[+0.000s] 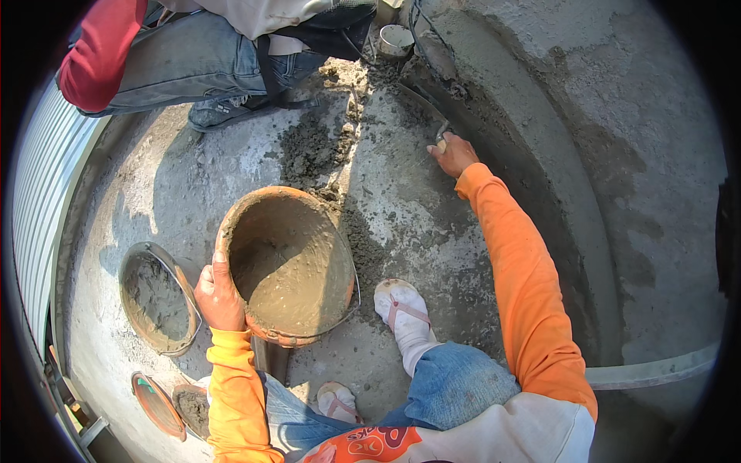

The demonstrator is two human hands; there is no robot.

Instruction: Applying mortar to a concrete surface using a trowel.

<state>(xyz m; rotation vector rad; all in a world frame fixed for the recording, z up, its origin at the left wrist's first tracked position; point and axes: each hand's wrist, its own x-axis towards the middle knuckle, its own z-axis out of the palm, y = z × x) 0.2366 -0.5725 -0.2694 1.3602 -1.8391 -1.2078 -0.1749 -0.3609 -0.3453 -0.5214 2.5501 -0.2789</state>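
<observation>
My left hand [220, 295] grips the rim of an orange bucket [340, 266], tilted so that its opening faces me. Wet grey mortar [289, 297] coats its inside and lies pooled at the lower side. Stretched out ahead, my right hand [454, 153] is closed round the handle of a trowel [424, 102]. The trowel's long blade lies along the foot of a curved, mortar-covered wall [532, 116] on the right; its far end is hard to make out against the dark mortar. Loose mortar [307, 147] is strewn over the concrete floor between bucket and wall.
A co-worker in jeans [185, 65] crouches at the far left. Left of my bucket stands another bucket [158, 297] with mortar in it. Further containers [158, 405] lie nearer me. A white pail [396, 40] and a dark cable [421, 23] are at the far end. Corrugated metal [42, 208] borders the left.
</observation>
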